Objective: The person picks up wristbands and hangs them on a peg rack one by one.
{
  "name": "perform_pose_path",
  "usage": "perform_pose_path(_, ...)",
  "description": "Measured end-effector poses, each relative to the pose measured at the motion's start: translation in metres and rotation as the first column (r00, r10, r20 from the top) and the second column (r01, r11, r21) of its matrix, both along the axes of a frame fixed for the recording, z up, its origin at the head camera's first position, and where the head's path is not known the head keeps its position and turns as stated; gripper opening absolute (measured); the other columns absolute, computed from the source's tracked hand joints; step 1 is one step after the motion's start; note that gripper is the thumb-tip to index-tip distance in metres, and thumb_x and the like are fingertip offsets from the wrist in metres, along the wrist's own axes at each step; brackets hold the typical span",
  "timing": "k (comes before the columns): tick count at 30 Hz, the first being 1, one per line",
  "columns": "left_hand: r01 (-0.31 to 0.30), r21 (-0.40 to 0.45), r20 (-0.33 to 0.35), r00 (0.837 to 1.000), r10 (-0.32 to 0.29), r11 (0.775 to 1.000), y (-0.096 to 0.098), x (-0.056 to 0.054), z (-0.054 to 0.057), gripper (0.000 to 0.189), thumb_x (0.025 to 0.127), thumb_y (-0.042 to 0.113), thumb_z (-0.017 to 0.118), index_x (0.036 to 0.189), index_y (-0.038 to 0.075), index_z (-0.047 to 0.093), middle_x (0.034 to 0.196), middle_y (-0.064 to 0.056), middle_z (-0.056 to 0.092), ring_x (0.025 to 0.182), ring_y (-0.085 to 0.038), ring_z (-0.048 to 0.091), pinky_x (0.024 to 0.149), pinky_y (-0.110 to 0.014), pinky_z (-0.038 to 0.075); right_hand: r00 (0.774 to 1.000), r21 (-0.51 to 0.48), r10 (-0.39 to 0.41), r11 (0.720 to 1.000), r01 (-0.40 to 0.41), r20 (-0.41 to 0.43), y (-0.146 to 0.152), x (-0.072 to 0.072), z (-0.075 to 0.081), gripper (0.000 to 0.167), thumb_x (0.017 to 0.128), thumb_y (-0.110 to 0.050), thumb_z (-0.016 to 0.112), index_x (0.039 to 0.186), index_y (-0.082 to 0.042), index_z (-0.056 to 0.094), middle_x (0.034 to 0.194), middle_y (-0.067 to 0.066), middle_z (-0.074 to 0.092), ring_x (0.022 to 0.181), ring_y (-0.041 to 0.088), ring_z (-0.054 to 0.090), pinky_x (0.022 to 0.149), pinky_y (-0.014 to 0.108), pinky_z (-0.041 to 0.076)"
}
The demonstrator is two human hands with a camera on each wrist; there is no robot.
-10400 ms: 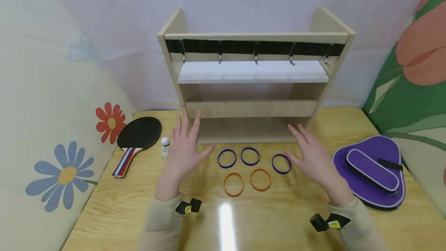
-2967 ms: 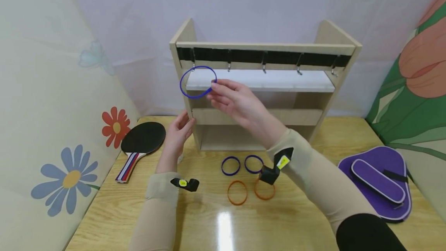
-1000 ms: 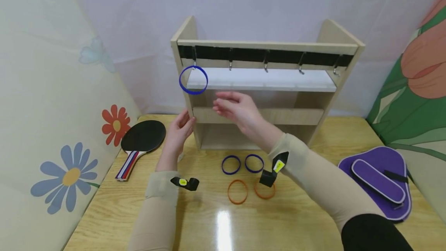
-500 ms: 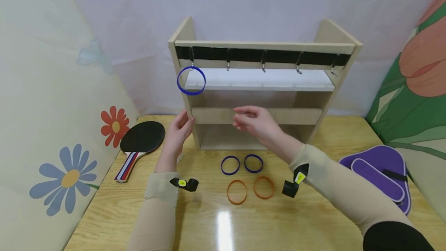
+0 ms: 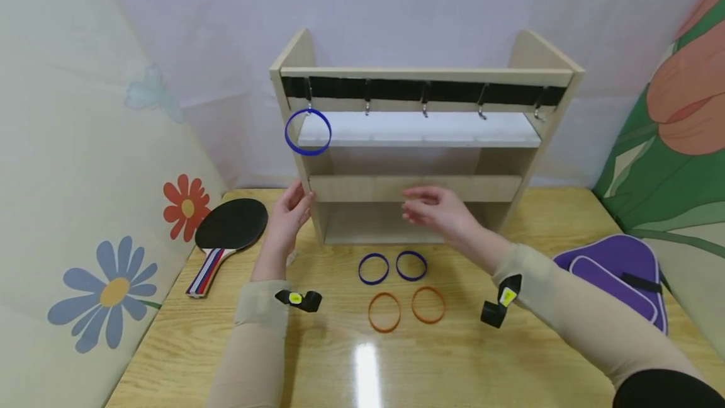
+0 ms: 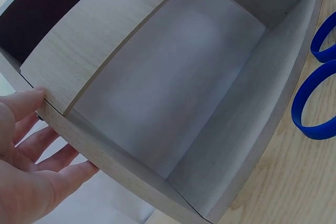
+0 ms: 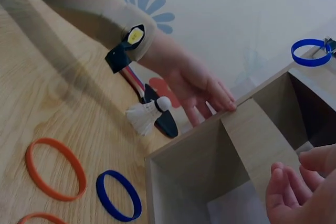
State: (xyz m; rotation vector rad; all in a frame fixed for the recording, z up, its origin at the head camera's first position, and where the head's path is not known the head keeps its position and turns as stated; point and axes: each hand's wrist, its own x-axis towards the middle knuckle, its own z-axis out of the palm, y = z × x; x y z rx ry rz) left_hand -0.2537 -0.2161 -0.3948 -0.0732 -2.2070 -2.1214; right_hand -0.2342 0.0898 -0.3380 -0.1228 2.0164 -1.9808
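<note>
A wooden rack (image 5: 416,188) with a row of small hooks stands at the back of the table. From its leftmost hook (image 5: 309,106) hangs a blue wristband (image 5: 308,153). My left hand (image 5: 287,219) holds the rack's left side panel, thumb at the front edge and fingers along the outer face (image 6: 68,179). My right hand (image 5: 442,209), fingers loosely curled and holding nothing, hovers before the lower part of the rack. Below it on the table lie two blue wristbands (image 5: 373,282) (image 5: 411,278) and two orange wristbands (image 5: 384,330) (image 5: 428,320).
A table tennis paddle (image 5: 232,224) lies on the left. A shuttlecock (image 7: 144,116) stands beside the rack, mostly hidden behind the left hand in the head view. At the right lies a purple paddle case (image 5: 623,263), partly covered by the right sleeve.
One blue wristband has gone from the table, in my right hand, to the leftmost hook. The right hand has let it go and moved down and right. The left hand stays at the rack.
</note>
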Motion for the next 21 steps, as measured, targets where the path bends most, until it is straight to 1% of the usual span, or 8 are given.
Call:
perform_pose_path(2, -0.002, -0.001, 0.003, 1.0, 0.002, 1.0, 0.0, 0.0, 0.0, 0.058, 0.103, 0.026, 0.054, 0.156, 0.016, 0.032, 0.16, -0.01, 0.033, 0.145, -0.026, 0.036, 0.119, -0.05, 0.03, 1.0, 0.022, -0.002, 1.0, 0.002, -0.003, 0.004, 0.0, -0.004, 0.039, 0.098, -0.002, 0.058, 0.136, 0.004, 0.053, 0.117, 0.018, 0.065, 0.095, 0.017, 0.068, 0.089, 0.026, 0.057)
perform_pose_path(4, -0.004, 0.002, 0.004, 1.0, 0.004, 1.0, 0.0, 0.0, 0.0, 0.058, 0.103, 0.025, 0.054, 0.156, 0.016, 0.032, 0.16, -0.01, 0.034, 0.145, -0.026, 0.036, 0.119, -0.05, 0.031, 1.0, 0.044, -0.004, 0.999, 0.004, -0.007, 0.009, 0.0, -0.008, 0.038, 0.098, -0.002, 0.058, 0.135, 0.003, 0.054, 0.116, 0.018, 0.066, 0.094, 0.016, 0.068, 0.087, 0.025, 0.058)
perform_pose_path(7, -0.001, 0.007, 0.001, 1.0, 0.001, 1.0, 0.0, 0.0, 0.0, 0.057, 0.103, 0.025, 0.053, 0.156, 0.016, 0.032, 0.16, -0.01, 0.034, 0.145, -0.026, 0.036, 0.119, -0.05, 0.031, 1.0, 0.071, -0.002, 0.997, 0.003, -0.013, 0.015, 0.0, -0.015, 0.038, 0.097, -0.003, 0.059, 0.134, 0.004, 0.054, 0.109, 0.014, 0.068, 0.091, 0.015, 0.069, 0.092, 0.031, 0.057)
perform_pose_path(11, 0.009, 0.014, -0.011, 1.0, -0.009, 1.0, 0.0, 0.0, -0.001, 0.057, 0.103, 0.025, 0.053, 0.156, 0.016, 0.032, 0.16, -0.01, 0.034, 0.145, -0.026, 0.036, 0.119, -0.05, 0.03, 0.999, 0.122, 0.008, 0.992, -0.003, -0.039, 0.024, 0.002, -0.027, 0.038, 0.097, -0.003, 0.06, 0.133, 0.006, 0.055, 0.097, 0.007, 0.069, 0.086, 0.013, 0.069, 0.093, 0.036, 0.057)
perform_pose_path(14, 0.012, 0.02, -0.019, 1.0, -0.011, 1.0, 0.0, 0.0, -0.001, 0.057, 0.103, 0.024, 0.053, 0.156, 0.015, 0.032, 0.16, -0.01, 0.034, 0.145, -0.026, 0.036, 0.118, -0.05, 0.031, 0.998, 0.156, 0.019, 0.988, -0.01, -0.056, 0.029, 0.002, -0.035, 0.038, 0.097, -0.004, 0.06, 0.132, 0.007, 0.055, 0.097, 0.011, 0.07, 0.083, 0.012, 0.068, 0.088, 0.035, 0.059)
perform_pose_path(17, 0.01, 0.017, -0.022, 1.0, -0.01, 1.0, 0.0, 0.0, -0.001, 0.057, 0.103, 0.024, 0.053, 0.156, 0.015, 0.032, 0.16, -0.011, 0.034, 0.144, -0.026, 0.036, 0.118, -0.05, 0.031, 0.998, 0.168, 0.029, 0.986, -0.019, -0.057, 0.032, 0.003, -0.043, 0.037, 0.097, -0.004, 0.06, 0.132, 0.008, 0.055, 0.098, 0.015, 0.07, 0.082, 0.011, 0.067, 0.087, 0.037, 0.059)
perform_pose_path(21, 0.005, 0.013, -0.016, 1.0, -0.005, 1.0, 0.001, 0.0, 0.0, 0.058, 0.103, 0.024, 0.053, 0.156, 0.014, 0.032, 0.16, -0.011, 0.034, 0.145, -0.026, 0.036, 0.118, -0.051, 0.031, 0.999, 0.187, 0.03, 0.982, -0.022, -0.038, 0.036, 0.005, -0.051, 0.038, 0.095, -0.003, 0.062, 0.131, 0.008, 0.055, 0.096, 0.01, 0.07, 0.085, 0.016, 0.068, 0.088, 0.038, 0.059)
